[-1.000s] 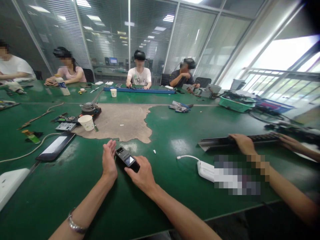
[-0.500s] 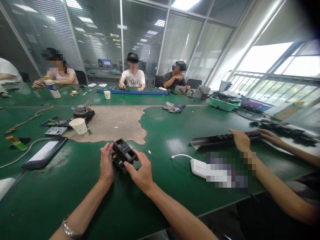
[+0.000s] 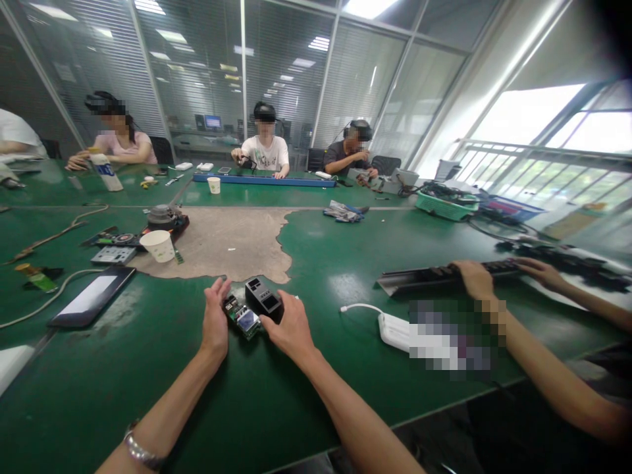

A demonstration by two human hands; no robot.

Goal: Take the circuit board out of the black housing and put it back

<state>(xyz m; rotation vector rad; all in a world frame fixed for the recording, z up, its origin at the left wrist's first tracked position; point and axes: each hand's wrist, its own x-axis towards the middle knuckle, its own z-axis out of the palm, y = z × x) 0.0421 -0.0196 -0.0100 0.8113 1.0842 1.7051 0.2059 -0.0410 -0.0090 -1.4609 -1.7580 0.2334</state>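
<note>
My left hand [image 3: 216,319] is at the left edge of a green circuit board [image 3: 241,317] with a small screen and metal parts on its upper face. The fingers point away from me and their grip is partly hidden behind the board. My right hand [image 3: 292,326] grips a black plastic cover [image 3: 263,297] with cut-out openings, thumb on the near side and fingers on the far side. The cover is tilted and sits apart from the board, to its upper right. Both pieces are just above the green table.
Left of me lie a tablet-like screen [image 3: 93,299], a paper cup [image 3: 158,245] and a small bottle [image 3: 36,278]. A white adapter with a cable [image 3: 395,332] lies to the right. Beside it, a co-worker's hands [image 3: 474,280] hold a long dark strip [image 3: 419,278]. Other people sit across.
The black cover has come away from the circuit board and moved right with my right hand. The board's screen and parts now show beside my left hand.
</note>
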